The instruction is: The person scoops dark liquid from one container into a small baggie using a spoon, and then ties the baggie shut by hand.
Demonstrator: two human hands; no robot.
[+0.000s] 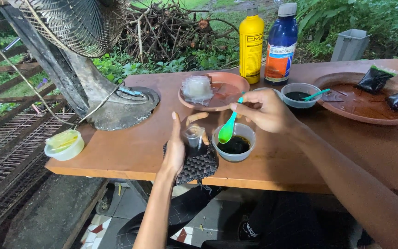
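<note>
Left hand [176, 150], nearest the lens, curls half-closed around a small clear plastic bag [193, 138], propping its mouth open over a dark woven pad [198, 166]; the bag looks thin, limp and light, best pinched at the rim. Right hand [264, 109] pinches the handle of a green spoon [228, 129], bowl dipped toward a clear bowl of dark liquid [234, 142] just right of the bag; likely slippery, spill-prone. Beyond the hands: clay saucer [217, 90], yellow bottle [251, 44], blue bottle [281, 44]. Fan base [120, 108] sits far left.
</note>
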